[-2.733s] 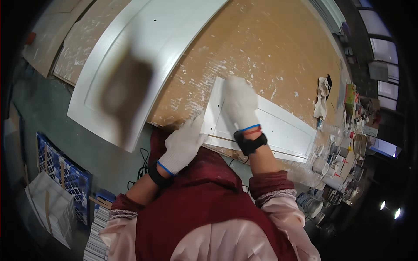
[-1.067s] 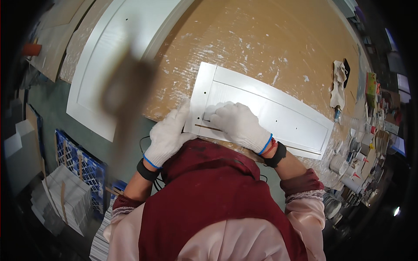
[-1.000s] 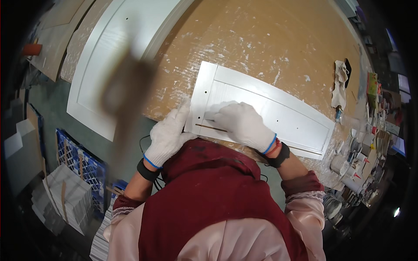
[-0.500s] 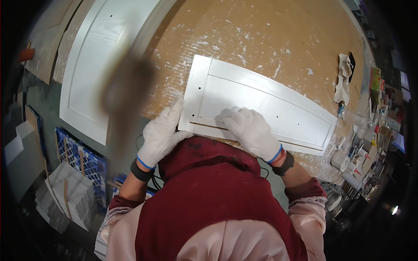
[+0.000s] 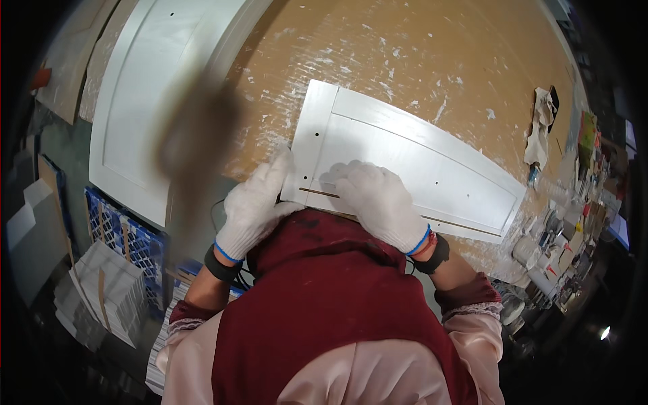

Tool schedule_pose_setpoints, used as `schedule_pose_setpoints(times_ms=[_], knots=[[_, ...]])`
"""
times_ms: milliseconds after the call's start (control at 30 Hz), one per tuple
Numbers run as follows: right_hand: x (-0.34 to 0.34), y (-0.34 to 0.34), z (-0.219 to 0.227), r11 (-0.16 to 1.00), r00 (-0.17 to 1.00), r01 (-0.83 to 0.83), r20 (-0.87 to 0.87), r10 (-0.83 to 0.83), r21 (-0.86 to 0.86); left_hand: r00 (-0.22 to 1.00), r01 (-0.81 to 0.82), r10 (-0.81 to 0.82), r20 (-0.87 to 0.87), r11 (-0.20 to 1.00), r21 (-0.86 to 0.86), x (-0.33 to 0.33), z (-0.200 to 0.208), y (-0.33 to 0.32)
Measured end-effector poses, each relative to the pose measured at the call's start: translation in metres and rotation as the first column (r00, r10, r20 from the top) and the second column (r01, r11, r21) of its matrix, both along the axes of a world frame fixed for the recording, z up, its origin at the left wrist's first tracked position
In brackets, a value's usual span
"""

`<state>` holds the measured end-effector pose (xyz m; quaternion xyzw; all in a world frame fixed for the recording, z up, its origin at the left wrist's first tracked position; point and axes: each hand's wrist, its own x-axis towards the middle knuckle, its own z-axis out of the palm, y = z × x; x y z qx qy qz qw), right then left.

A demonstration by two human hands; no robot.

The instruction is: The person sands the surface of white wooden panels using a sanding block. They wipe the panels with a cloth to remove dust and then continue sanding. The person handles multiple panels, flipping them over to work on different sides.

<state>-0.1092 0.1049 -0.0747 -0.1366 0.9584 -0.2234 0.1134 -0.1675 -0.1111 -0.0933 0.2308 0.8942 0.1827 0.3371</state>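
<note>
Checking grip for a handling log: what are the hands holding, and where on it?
Both gloved hands are on the white panel: left hand at its near left corner, right hand flat on top near that end.

white recessed cabinet door panel (image 5: 418, 162), flat on workbench, small drilled holes

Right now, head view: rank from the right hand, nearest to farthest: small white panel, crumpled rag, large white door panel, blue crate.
From the right hand:
1. small white panel, directly under the palm, touching.
2. crumpled rag, far right on the bench.
3. large white door panel, upper left; close to the rag's distance, hard to call.
4. blue crate, lower left, off the bench.
</note>
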Motion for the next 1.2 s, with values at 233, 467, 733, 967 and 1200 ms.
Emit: schedule_pose_setpoints(times_ms=[233,467,733,967,1200], knots=[[-0.016,-0.002,-0.009,0.985,0.994,-0.064,-0.101,0.048,-0.159,0.999,0.031,-0.031,0.013,0.999,-0.013,-0.001,-0.003,0.0],[-0.016,-0.003,-0.008,0.997,0.999,-0.034,-0.001,0.034,-0.066,0.999,0.048,-0.049,-0.012,0.998,-0.045,-0.002,-0.003,0.0],[-0.018,-0.004,-0.012,0.996,0.999,0.01,-0.033,-0.013,-0.091,0.999,0.041,-0.041,-0.03,0.999,-0.001,0.0,-0.008,-0.001],[-0.005,0.004,-0.008,0.982,0.999,-0.006,-0.047,-0.003,-0.191,1.0,0.003,-0.003,0.007,0.999,-0.044,-0.003,0.003,0.003],[-0.023,-0.01,0.009,0.995,0.994,0.085,0.063,-0.088,0.046,0.999,0.019,-0.019,-0.044,1.0,-0.008,0.0,-0.002,0.001]])
